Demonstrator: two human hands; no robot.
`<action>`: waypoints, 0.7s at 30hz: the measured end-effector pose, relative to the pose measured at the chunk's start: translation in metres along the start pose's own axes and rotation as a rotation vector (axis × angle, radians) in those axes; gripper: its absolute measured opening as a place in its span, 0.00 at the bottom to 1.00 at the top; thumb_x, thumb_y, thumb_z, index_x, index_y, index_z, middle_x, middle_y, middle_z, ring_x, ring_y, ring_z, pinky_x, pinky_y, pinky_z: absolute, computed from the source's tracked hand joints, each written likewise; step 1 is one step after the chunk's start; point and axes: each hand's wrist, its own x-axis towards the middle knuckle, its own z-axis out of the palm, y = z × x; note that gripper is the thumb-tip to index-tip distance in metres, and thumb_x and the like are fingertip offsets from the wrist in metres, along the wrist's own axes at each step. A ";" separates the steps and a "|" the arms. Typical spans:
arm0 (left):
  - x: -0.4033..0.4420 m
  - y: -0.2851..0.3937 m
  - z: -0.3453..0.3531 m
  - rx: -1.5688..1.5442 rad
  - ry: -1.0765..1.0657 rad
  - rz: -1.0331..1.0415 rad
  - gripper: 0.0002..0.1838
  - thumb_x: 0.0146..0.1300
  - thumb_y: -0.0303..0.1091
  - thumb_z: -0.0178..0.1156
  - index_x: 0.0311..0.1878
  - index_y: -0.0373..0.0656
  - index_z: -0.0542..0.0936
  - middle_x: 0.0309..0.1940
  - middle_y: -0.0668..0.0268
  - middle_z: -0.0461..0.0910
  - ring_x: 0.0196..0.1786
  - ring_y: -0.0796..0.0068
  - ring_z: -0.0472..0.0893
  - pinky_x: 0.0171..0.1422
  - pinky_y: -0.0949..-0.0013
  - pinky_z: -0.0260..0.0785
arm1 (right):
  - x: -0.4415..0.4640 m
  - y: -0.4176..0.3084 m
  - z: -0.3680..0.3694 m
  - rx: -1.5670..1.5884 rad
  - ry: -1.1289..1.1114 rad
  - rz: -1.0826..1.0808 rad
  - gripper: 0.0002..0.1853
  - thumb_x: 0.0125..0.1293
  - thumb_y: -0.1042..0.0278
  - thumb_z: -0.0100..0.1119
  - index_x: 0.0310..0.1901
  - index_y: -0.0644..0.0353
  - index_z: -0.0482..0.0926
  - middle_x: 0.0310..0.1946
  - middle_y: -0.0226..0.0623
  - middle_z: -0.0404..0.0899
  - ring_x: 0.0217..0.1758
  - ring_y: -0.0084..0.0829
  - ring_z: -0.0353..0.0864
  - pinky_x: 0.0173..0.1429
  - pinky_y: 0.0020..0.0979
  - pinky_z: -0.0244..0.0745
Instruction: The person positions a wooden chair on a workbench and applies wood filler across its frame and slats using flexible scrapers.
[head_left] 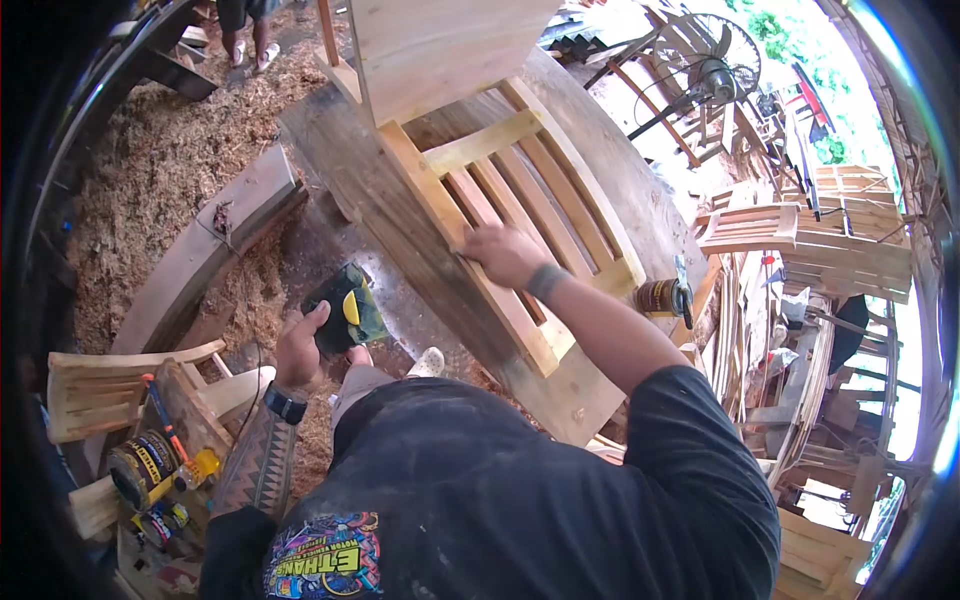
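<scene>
My left hand (299, 345) is closed round the edge of a dark green container (352, 305) with a yellow piece on it, held low beside the workbench. My right hand (500, 257) rests on the near rail of a slatted wooden frame (530, 195), its fingers bent at the rail's edge. Whatever may be under those fingertips is too small to make out. The frame lies on a worn wooden bench top (350, 170), and a pale wooden panel (450, 45) rises from its far end.
An open can (660, 297) stands at the bench's right side. A standing fan (715, 75) is at the back right. More cans and tools (145, 470) sit at lower left, near a curved beam (200, 250). A person's legs (245, 25) show at top left.
</scene>
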 end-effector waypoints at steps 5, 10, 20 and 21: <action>0.001 -0.010 -0.009 -0.043 0.091 0.023 0.19 0.76 0.44 0.60 0.59 0.38 0.81 0.44 0.62 0.88 0.40 0.70 0.88 0.35 0.64 0.81 | -0.091 -0.030 0.006 0.206 0.053 0.071 0.17 0.66 0.70 0.57 0.56 0.52 0.86 0.52 0.37 0.85 0.55 0.42 0.85 0.58 0.46 0.80; -0.001 -0.003 -0.006 -0.009 0.017 0.015 0.18 0.76 0.44 0.59 0.55 0.38 0.82 0.41 0.62 0.88 0.37 0.70 0.88 0.35 0.65 0.81 | -0.067 -0.017 -0.043 0.647 0.118 0.622 0.16 0.62 0.68 0.60 0.49 0.62 0.88 0.39 0.50 0.88 0.45 0.47 0.89 0.53 0.43 0.83; 0.003 -0.004 0.010 0.041 0.014 0.016 0.19 0.76 0.43 0.59 0.56 0.36 0.81 0.42 0.61 0.87 0.36 0.69 0.88 0.33 0.66 0.81 | 0.010 0.075 -0.005 0.918 -0.002 0.748 0.22 0.54 0.67 0.69 0.52 0.66 0.88 0.39 0.48 0.89 0.42 0.40 0.90 0.50 0.39 0.84; 0.001 -0.003 0.013 0.043 0.025 0.025 0.20 0.76 0.44 0.59 0.57 0.36 0.80 0.43 0.61 0.87 0.36 0.69 0.88 0.33 0.66 0.82 | 0.015 0.074 -0.005 0.889 -0.013 0.737 0.22 0.54 0.67 0.69 0.52 0.66 0.88 0.39 0.48 0.89 0.41 0.40 0.90 0.49 0.38 0.84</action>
